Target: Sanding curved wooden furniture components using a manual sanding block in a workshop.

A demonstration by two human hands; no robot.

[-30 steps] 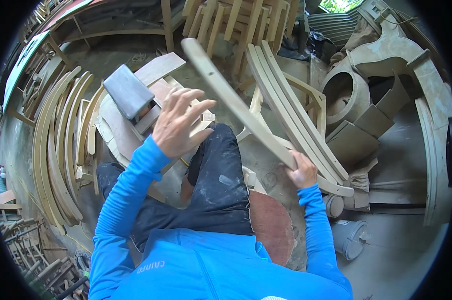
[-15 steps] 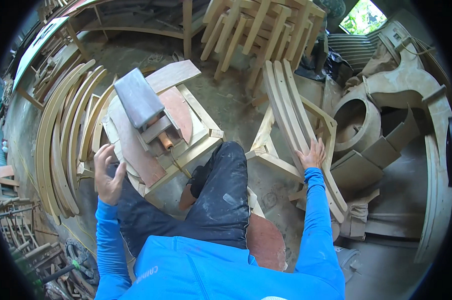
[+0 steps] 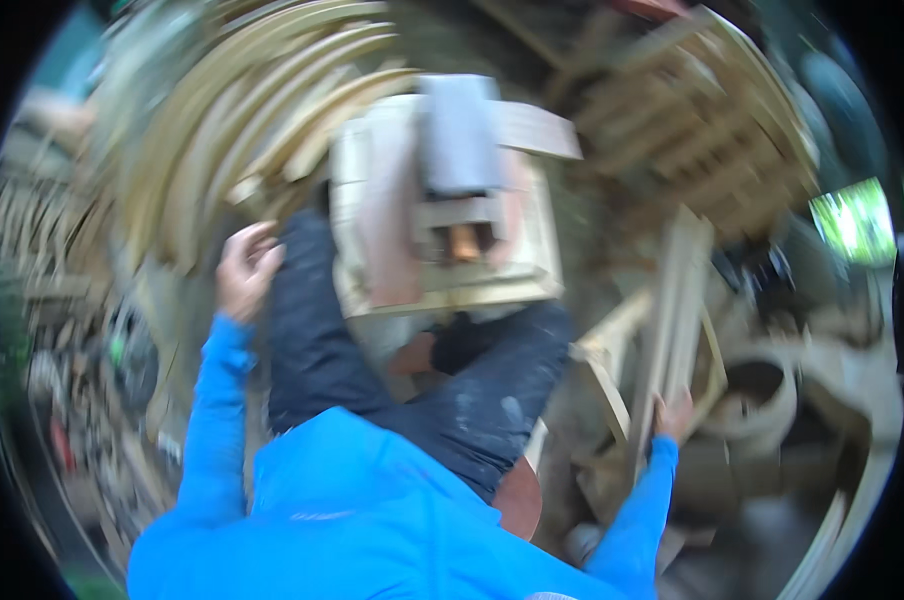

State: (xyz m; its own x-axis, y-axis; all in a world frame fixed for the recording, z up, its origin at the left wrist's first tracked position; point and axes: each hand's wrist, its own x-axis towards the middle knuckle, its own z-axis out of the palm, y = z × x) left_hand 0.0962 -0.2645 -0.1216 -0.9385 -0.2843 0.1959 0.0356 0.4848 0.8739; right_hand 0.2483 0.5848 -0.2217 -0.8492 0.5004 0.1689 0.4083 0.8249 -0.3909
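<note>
The picture is smeared by motion. My left hand (image 3: 247,272) hangs in the air beside my left knee, fingers loosely bent and apart, holding nothing. On the right, my right hand (image 3: 674,414) touches the lower part of several long, pale curved wooden strips (image 3: 677,290); whether its fingers grip them is too blurred to tell. The strips lie across a light wooden frame (image 3: 607,385). Ahead of my knees, a grey block-shaped sander (image 3: 460,135) with an orange part at its near end is mounted on a square wooden stand (image 3: 452,300) with boards around it.
Curved wooden pieces (image 3: 187,150) stand in rows at the far left. A stack of wooden frames (image 3: 702,130) is at the far right. Below it, a round hollow wooden form (image 3: 762,405) stands beyond my right hand. Wood scraps (image 3: 62,400) lie along the left side.
The whole view has swung left, so the sander, strips and frames appear farther right. My left hand's fingers are more bent. My right hand is still at the strips.
</note>
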